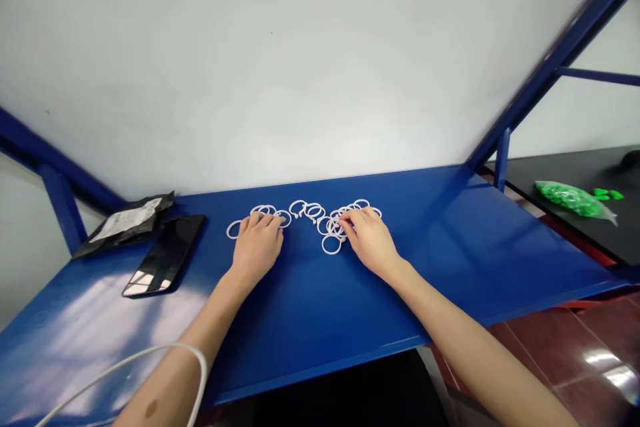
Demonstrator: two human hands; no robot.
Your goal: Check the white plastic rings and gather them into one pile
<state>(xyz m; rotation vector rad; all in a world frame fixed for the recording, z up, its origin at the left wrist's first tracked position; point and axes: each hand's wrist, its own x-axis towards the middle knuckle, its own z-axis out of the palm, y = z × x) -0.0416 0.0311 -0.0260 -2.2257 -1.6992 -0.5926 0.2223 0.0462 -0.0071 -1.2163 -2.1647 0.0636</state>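
White rings with small knobs, resembling plastic curtain rings, lie on the blue table (310,307). My left hand (257,243) rests palm down over a few rings at the left, its fingers stretched out; one ring (233,230) shows just left of it. My right hand (371,240) is at the larger pile of rings (332,245), thumb and forefinger brought together on a white ring; its other fingers cover part of the pile. Between the hands lie a few loose rings (313,211), touched by neither.
At the left are a dark phone (167,253) and a black plastic parcel (130,220) with a white label. A white cable (170,345) crosses my left forearm. Blue frame bars (530,73) flank the table. On a black table at right lies a bag of green pieces (570,198).
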